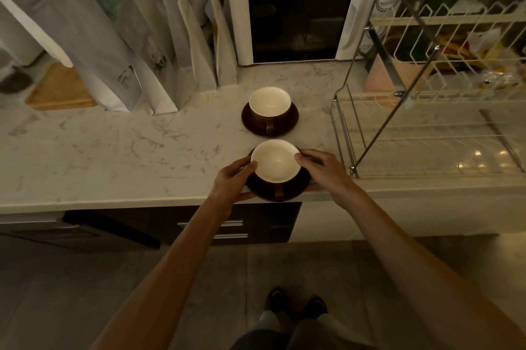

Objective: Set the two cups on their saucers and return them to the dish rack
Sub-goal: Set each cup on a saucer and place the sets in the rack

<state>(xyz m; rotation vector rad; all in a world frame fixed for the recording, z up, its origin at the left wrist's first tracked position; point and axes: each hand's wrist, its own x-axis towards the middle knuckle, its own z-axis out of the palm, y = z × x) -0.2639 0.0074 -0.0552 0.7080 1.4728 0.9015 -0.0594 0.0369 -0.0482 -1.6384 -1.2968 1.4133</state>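
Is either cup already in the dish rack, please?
No, both cups sit on saucers on the counter, left of the rack.

Hardly any writing can be read here. The white microwave (318,16) carries a small dark brand word at the top right corner of its front, above the control dials, but it is too small and blurred to make out. The tall grey pouch (82,45) leaning at the left has a few lines of small dark print near its lower end, also illegible. No numbers or signs are legible.
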